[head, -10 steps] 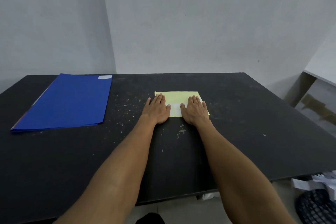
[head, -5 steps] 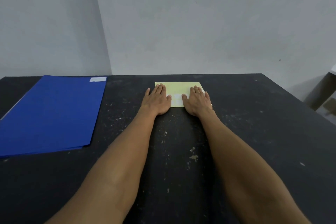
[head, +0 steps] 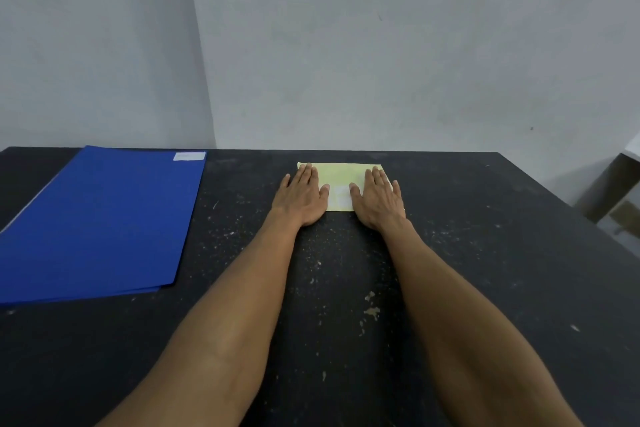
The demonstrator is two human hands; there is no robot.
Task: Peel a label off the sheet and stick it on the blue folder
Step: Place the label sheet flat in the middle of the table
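A pale yellow label sheet (head: 341, 174) lies flat on the black table near its far edge, with a white label (head: 341, 196) showing between my thumbs. My left hand (head: 302, 197) rests palm down on the sheet's left part, fingers together and holding nothing. My right hand (head: 378, 199) lies flat on the sheet's right part in the same way. The blue folder (head: 104, 218) lies closed at the left of the table, apart from both hands, and a white label (head: 188, 156) is stuck at its far right corner.
The black table (head: 485, 253) is speckled with pale marks and runs up to a grey wall. At the far right, beyond the table's edge, stands part of a white surface (head: 633, 149) with brown material below it.
The view has shifted closer and lower over the table. Both hands stay flat on the yellow sheet, and the folder has not moved.
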